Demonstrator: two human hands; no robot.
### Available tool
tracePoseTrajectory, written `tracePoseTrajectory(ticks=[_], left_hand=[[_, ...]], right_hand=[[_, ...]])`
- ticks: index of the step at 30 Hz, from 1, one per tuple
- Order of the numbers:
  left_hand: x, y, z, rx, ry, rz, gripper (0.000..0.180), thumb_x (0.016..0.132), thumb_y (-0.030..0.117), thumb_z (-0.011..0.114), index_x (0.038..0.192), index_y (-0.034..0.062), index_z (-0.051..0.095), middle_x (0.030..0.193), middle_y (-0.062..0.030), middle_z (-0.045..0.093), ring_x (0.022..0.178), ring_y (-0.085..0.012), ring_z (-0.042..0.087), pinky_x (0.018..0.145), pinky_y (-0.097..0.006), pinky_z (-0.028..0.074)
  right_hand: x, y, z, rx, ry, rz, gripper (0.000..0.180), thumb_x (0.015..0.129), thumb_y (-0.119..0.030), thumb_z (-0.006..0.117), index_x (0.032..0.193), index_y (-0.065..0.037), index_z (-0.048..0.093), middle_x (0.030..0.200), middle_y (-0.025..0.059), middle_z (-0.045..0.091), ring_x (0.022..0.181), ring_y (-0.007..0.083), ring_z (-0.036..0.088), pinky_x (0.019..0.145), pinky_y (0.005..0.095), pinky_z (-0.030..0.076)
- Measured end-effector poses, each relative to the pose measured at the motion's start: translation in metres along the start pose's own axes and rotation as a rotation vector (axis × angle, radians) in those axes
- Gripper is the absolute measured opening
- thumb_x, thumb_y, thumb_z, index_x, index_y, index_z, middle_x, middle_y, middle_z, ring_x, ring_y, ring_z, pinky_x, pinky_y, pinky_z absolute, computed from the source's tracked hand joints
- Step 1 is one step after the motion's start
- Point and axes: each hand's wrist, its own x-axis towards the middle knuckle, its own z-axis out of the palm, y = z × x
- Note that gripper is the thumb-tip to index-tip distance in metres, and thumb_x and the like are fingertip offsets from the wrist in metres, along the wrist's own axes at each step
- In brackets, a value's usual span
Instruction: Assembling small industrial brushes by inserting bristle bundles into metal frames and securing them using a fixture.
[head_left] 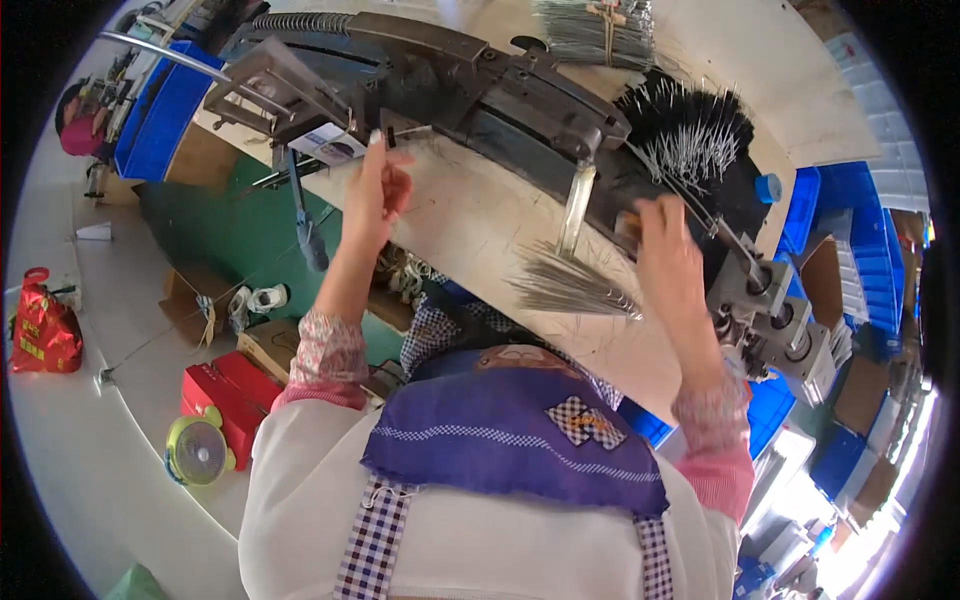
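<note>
Floor, far left: a red bag [42, 335] stands on the pale floor; nearer the bench lie a red box [225, 395] and a small green fan [197, 451].
Blue crate: [160, 115] sits at the upper left, beside the machine's end.
Left hand: [377, 190] is raised to the machine's left part, fingers pinched on a thin wire [412, 131] at the dark frame.
Machine: [480, 95] a long dark metal frame, lies slantwise across the pale bench [470, 220], with a coil spring along its top.
Wire bundle: [570, 285] loose grey wires fan out on the bench between the two hands, just left of the right hand.
Right hand: [668, 250] rests against the machine's right part, fingers curled; what it grips I cannot tell.
Bristle pile: [690, 130] dark wires with bright tips stand behind the right hand.
Blue bins: [850, 230] stacked at the far right.
</note>
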Motion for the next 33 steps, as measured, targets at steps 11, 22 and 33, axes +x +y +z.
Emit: tracePoseTrajectory(ticks=[11,22,33], left_hand=[[-0.022,-0.021,0.042,-0.433,-0.086,0.196,0.022,0.099,0.025,0.049,0.091,0.0059,0.056,0.061,0.0047,0.042,0.043,-0.0049,0.031,0.039,-0.022,0.023],[-0.078,-0.002,0.207,-0.150,-0.921,-0.366,0.024,0.099,0.026,0.049,0.086,0.0062,0.051,0.058,0.0059,0.035,0.042,-0.0054,0.031,0.038,-0.023,0.021],[-0.087,-0.007,0.199,-0.241,-0.586,-0.141,0.023,0.099,0.025,0.050,0.085,0.0071,0.056,0.060,0.0049,0.041,0.045,-0.0047,0.031,0.043,-0.021,0.024]], right_hand=[[-0.038,0.008,-0.070,0.352,-0.117,0.137,0.012,0.083,-0.006,0.063,0.086,-0.001,0.053,0.077,0.0133,0.059,0.070,0.0312,0.062,0.061,0.0370,0.049],[-0.024,0.035,-0.119,0.473,0.334,0.406,0.009,0.088,-0.008,0.062,0.093,0.000,0.063,0.072,0.0086,0.063,0.063,0.0080,0.056,0.060,0.0241,0.046],[0.070,0.042,-0.053,0.605,-0.215,-0.009,0.024,0.085,-0.004,0.056,0.107,0.002,0.063,0.084,0.0139,0.065,0.076,0.0239,0.062,0.070,0.0331,0.050]])
